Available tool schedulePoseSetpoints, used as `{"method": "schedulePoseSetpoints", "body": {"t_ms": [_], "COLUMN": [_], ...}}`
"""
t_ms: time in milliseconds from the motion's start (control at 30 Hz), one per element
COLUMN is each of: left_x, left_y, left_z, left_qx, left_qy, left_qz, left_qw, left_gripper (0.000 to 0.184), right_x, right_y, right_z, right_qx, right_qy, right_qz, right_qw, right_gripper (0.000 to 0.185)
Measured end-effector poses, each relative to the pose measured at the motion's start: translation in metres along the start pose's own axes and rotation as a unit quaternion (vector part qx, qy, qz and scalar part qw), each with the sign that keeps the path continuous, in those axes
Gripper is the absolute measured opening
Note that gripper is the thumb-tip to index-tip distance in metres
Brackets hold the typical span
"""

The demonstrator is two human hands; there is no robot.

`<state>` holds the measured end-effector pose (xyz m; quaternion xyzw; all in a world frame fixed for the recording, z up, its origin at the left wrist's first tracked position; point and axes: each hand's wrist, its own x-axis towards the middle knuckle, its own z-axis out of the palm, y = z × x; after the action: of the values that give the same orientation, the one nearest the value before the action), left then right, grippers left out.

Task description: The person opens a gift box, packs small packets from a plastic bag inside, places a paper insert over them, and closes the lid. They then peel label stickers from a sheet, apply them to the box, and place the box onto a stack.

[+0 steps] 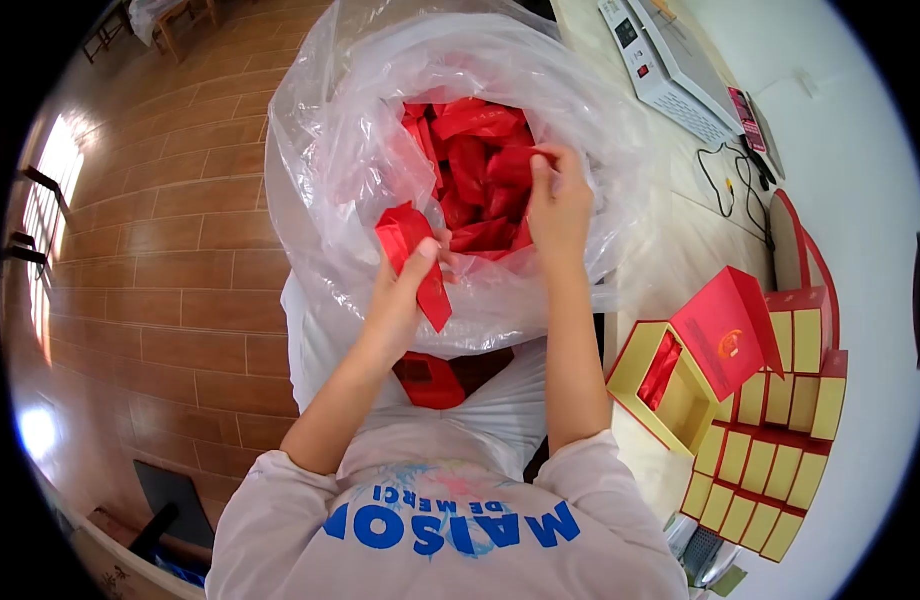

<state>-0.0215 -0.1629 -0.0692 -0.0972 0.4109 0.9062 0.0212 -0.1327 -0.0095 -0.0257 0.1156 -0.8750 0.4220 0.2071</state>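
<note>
A large clear plastic bag (330,130) stands open in front of me, full of shiny red packets (467,170). My left hand (405,285) is closed around one red packet (405,232), held over the bag's near left rim. Inside the bag's mouth, at the right side, my right hand (560,200) pinches the edge of another red packet (513,165). Right of the bag, an open red and yellow gift box (635,365) holds one red packet in its left compartment; its lid is tilted up.
Stacked red and yellow boxes (760,465) stand at the right by the wall. A white machine (670,75) and a black cable (745,185) lie on the table (670,210). Wooden-look tiled floor (180,300) stretches out on the left.
</note>
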Motion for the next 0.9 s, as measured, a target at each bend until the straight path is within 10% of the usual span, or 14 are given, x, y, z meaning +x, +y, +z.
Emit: {"method": "schedulePoseSetpoints", "body": {"t_ms": [233, 367, 567, 900], "left_x": [0.009, 0.007, 0.000, 0.002], "left_y": [0.001, -0.001, -0.005, 0.002], "left_z": [0.012, 0.017, 0.015, 0.007], "left_qx": [-0.104, -0.071, 0.021, -0.033], "left_qy": [-0.041, -0.058, 0.029, 0.044], "left_qz": [-0.051, -0.082, -0.049, -0.031], "left_qw": [0.992, 0.992, 0.998, 0.998], "left_gripper": [0.048, 0.060, 0.047, 0.041], "right_x": [-0.031, -0.050, -0.039, -0.033], "right_y": [-0.027, -0.018, 0.035, 0.033], "right_z": [0.003, 0.040, 0.062, 0.038], "right_qx": [0.420, 0.153, -0.111, -0.066], "right_qy": [-0.158, -0.053, -0.064, 0.097], "right_qz": [0.230, 0.038, -0.050, -0.074], "right_qw": [0.864, 0.986, 0.991, 0.990], "right_gripper": [0.013, 0.024, 0.047, 0.019]}}
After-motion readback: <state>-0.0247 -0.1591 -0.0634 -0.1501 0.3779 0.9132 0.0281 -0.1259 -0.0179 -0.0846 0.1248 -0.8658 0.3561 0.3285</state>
